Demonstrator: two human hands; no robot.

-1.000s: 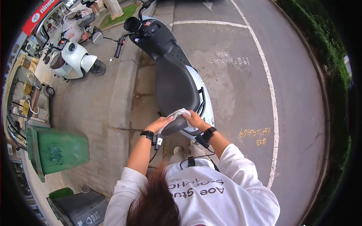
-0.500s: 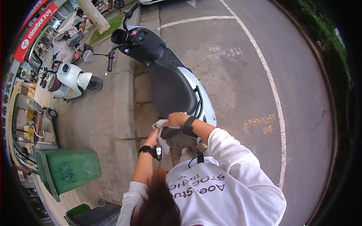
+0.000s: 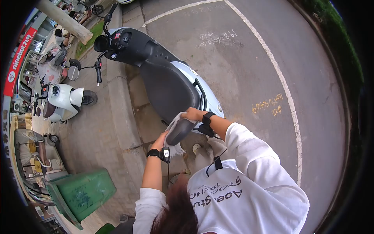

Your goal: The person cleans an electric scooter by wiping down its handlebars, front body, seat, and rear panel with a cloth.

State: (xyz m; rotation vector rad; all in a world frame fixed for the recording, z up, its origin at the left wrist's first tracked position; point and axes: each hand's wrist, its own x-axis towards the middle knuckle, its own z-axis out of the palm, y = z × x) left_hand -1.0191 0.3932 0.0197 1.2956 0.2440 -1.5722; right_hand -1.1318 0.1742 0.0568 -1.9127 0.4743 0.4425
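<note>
A pale cloth (image 3: 173,125) lies along the left and upper edge of the dark backrest pad (image 3: 181,132) behind the scooter seat (image 3: 168,87). My left hand (image 3: 159,142) grips the cloth at its lower left part, beside the pad. At the pad's upper right, my right hand (image 3: 192,114) is closed on the other end of the cloth. A loose part of the cloth hangs below the pad. The black seat and the light blue scooter body (image 3: 202,91) extend up and left from my hands.
A kerb (image 3: 120,105) runs left of the scooter. Farther left are a white scooter (image 3: 66,102), a green bin (image 3: 85,193) and a three-wheeled vehicle (image 3: 33,156). A tree trunk (image 3: 66,21) stands at the upper left, with a person near it.
The view has turned, shifting the scooter's front leftward. My hands came close together, then moved apart, and the cloth is now stretched along the backrest pad's edge.
</note>
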